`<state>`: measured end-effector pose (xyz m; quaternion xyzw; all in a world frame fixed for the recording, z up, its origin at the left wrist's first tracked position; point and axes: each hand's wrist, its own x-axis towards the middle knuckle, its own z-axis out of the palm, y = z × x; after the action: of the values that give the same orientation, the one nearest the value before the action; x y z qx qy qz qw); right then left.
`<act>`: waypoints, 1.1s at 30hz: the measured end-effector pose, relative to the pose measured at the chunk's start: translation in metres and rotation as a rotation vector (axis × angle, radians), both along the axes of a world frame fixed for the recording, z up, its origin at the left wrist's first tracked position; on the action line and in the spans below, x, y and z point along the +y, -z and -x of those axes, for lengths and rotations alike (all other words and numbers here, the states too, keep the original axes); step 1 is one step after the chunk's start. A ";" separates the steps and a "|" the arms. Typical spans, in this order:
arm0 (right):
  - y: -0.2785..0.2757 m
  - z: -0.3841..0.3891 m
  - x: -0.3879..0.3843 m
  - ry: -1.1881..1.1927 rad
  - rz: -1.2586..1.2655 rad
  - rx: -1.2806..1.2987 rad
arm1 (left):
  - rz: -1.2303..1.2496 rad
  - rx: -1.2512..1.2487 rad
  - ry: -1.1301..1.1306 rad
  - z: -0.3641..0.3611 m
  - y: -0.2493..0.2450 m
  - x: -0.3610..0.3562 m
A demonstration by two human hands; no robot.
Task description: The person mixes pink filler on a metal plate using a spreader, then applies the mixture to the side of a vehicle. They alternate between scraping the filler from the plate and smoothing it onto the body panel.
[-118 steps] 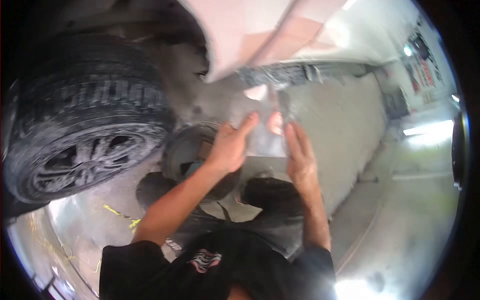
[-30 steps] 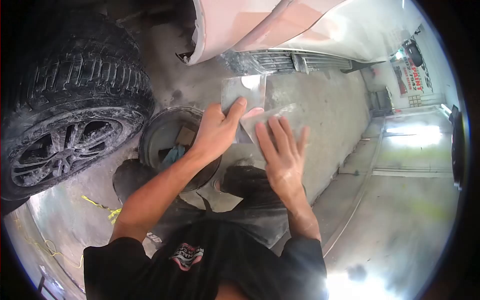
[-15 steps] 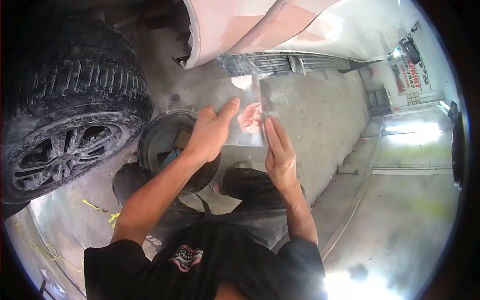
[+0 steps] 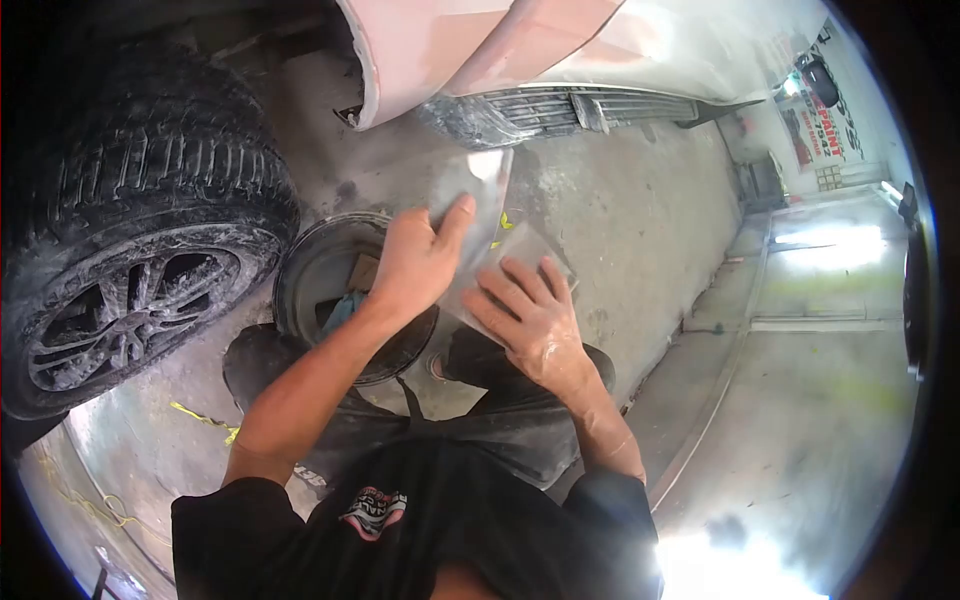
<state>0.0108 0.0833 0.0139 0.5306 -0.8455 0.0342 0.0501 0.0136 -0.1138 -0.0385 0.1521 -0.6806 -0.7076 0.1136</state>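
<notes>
My left hand (image 4: 420, 258) grips a flat, pale mixing board (image 4: 484, 205), thumb lying on its upper face. A bright reflection shows at the board's far end. My right hand (image 4: 535, 322) has its fingers laid along a flat, greyish, translucent spreader (image 4: 532, 243), which is tilted and overlaps the board's right edge. No pink paste shows on the visible part of the board; the spreader and right hand cover its near right part. Both hands are held above the floor, in front of my knees.
A dusty wheel and tyre (image 4: 150, 290) lies at left beside a black round bucket (image 4: 292, 290) with a blue cloth (image 4: 343, 308) inside. Ahead are a pink-and-white vehicle panel (image 4: 430, 55) and a dark grille (image 4: 545, 108). A pale wall (image 4: 830, 400) stands at right.
My right hand has turned from an edge-on grip to palm down, with the spreader now flat and angled. The pink paste seen on the board earlier is out of sight. The board has tilted.
</notes>
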 end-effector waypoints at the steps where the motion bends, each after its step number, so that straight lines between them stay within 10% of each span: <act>1: 0.004 -0.002 0.006 0.016 -0.006 -0.065 | -0.141 0.009 0.015 0.000 -0.005 -0.005; 8: -0.019 -0.008 0.012 0.115 0.788 -0.300 | -0.884 0.065 0.036 0.004 -0.016 -0.004; 13: -0.007 0.001 -0.008 0.137 0.541 -0.144 | -1.073 0.235 0.222 0.000 -0.006 0.013; 19: -0.007 0.032 0.028 0.335 0.141 0.147 | -0.747 0.174 0.101 0.005 0.001 0.003; 33: -0.013 0.005 -0.005 0.270 0.134 0.252 | -0.338 0.022 -0.006 0.004 -0.006 -0.001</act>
<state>0.0060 0.0779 0.0273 0.4078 -0.8919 0.0167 0.1950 0.0095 -0.1149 -0.0330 0.1633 -0.5503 -0.8132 0.0962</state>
